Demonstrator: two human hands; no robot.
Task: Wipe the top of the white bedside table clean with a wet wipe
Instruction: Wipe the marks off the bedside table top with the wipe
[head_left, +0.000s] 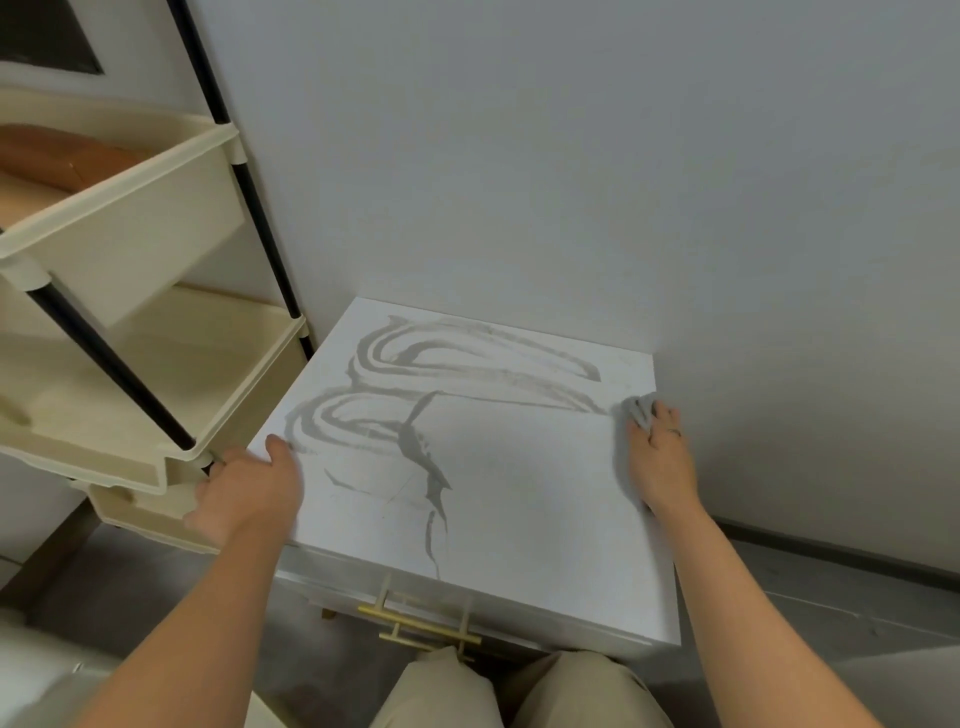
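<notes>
two hands: right (660, 457) presses grey wet wipe (640, 410) flat on streaked white bedside table (545, 509); left (249, 493) grips edge.

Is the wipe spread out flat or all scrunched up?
Scrunched up. The wet wipe bunches in grey folds under the right hand's fingertips, near the table top's right edge.

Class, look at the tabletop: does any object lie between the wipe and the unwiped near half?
Nothing visible does. The right hand presses the grey wet wipe at the right edge of the white bedside table; the left hand grips the left edge.
</notes>
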